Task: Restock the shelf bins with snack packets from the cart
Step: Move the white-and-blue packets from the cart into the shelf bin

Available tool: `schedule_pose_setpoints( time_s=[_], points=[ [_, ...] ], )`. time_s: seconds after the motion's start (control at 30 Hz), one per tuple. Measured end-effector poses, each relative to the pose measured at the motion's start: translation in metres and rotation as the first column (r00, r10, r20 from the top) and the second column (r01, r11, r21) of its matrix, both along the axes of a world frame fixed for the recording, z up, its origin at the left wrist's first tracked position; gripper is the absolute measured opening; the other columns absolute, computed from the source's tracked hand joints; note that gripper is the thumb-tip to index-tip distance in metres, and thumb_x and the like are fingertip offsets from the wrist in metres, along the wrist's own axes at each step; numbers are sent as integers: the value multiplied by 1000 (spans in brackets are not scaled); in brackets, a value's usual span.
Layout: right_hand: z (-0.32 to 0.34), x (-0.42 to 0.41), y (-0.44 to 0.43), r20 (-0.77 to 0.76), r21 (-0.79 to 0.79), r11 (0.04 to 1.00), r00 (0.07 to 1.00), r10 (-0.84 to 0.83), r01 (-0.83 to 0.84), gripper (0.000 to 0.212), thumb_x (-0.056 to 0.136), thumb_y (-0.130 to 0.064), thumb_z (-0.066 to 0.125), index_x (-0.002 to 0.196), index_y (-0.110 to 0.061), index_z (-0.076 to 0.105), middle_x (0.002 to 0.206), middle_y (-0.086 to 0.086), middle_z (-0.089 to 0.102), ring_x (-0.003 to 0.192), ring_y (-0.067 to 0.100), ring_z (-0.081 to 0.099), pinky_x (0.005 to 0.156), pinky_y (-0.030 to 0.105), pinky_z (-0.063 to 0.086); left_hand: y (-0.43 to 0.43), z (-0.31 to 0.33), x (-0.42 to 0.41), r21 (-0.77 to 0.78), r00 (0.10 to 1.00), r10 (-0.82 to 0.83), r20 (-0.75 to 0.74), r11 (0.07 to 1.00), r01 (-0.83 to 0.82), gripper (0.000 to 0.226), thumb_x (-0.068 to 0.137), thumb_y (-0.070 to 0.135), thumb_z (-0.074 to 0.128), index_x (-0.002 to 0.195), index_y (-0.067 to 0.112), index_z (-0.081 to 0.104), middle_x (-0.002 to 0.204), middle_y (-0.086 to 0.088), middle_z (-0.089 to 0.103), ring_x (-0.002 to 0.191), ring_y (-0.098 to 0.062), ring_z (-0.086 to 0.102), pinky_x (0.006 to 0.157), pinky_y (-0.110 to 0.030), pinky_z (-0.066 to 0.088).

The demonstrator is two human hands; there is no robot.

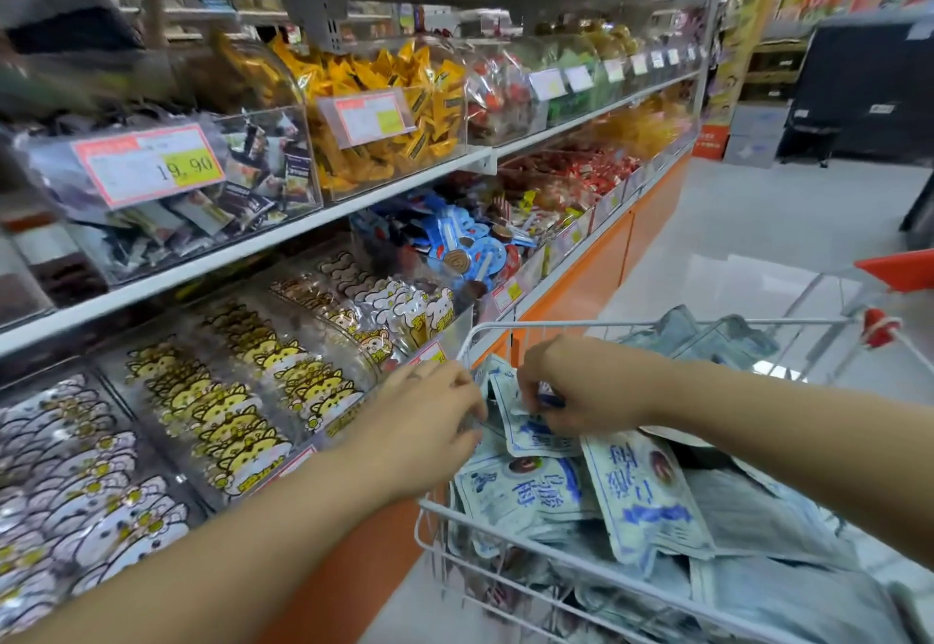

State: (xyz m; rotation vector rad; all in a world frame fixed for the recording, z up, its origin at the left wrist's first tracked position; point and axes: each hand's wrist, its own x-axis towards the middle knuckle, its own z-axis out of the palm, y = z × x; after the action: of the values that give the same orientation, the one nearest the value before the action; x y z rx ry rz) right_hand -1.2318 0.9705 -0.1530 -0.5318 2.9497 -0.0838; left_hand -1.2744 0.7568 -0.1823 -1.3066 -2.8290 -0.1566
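Only two arms of the person are in view, both bare from the fingers back to the picture's edge. The left forearm (212, 542) comes in from 7 o'clock. It is broad where it nears the lens and narrows evenly to the wrist. The left hand (429, 421) shows its back, the knuckles a low ridge toward 2 o'clock. On one finger, at 12 o'clock of that hand, lies a faint pale band (415, 376) — too blurred to tell whether it is a ring. The right forearm (783, 411) enters from 3 o'clock, slimmer in the frame, with a rounded bump at the wrist of the right hand (561, 385). The nails are too blurred to make out.
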Motion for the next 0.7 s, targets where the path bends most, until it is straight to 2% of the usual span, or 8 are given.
schedule_pose_setpoints(
  time_s=[0.17,0.3,0.37,0.43,0.53,0.6,0.67,0.7],
  points=[
    [5,-1,-6,-100,-74,996,994,-51,44,3,79,-16,63,77,-16,64,78,0,64,71,18,57,67,36,51,10,7,13,21,1000,-6,10,1000,6,33,99,44,49,132,37,52,132,14,44,128,-12,40,110,-30,22],
    [34,-1,-10,-187,-401,901,947,-260,168,14,87,-13,63,73,-10,63,68,5,66,58,16,59,54,26,46,16,11,22,176,992,21,128,983,-44,68,97,51,54,154,36,21,154,15,26,135,-14,41,108,-34,36],
    [49,-1,-7,-86,-643,730,924,-372,233,15,87,-6,63,72,-7,63,66,8,69,63,20,69,59,27,57,19,14,24,311,972,7,234,947,-81,83,93,55,59,156,41,8,159,21,15,141,-10,35,109,-35,39],
    [59,2,-7,108,-825,473,908,-404,308,15,88,-3,64,73,-5,63,62,5,69,64,20,71,64,29,60,23,18,26,446,945,-23,326,885,-132,92,88,59,64,155,47,2,161,25,11,144,-5,29,111,-35,37],
    [60,5,-14,315,-895,218,898,-309,389,15,88,-3,66,74,-5,66,65,5,71,67,19,70,68,28,58,28,21,25,621,910,-73,408,753,-219,80,91,50,66,154,45,16,157,24,24,140,1,31,113,-30,32],
    [53,4,-19,355,-892,210,907,-225,401,11,90,-8,67,79,-5,70,76,10,74,73,20,69,73,29,57,28,20,23,672,894,-83,441,690,-268,53,99,37,60,147,40,37,142,20,52,128,-3,51,108,-32,43],
    [49,3,-15,359,-874,284,918,-167,394,14,94,-15,65,84,-7,72,84,10,76,80,19,69,83,34,56,25,18,20,680,895,-77,440,679,-276,26,102,26,55,128,21,57,95,24,70,88,0,66,82,-22,53],
    [48,2,-11,341,-847,378,927,-157,375,15,95,-17,64,86,-9,72,87,9,76,81,17,68,85,35,55,23,18,20,670,894,-65,443,687,-282,14,103,23,54,109,12,60,71,24,66,65,5,60,67,-14,47]
  ],
)
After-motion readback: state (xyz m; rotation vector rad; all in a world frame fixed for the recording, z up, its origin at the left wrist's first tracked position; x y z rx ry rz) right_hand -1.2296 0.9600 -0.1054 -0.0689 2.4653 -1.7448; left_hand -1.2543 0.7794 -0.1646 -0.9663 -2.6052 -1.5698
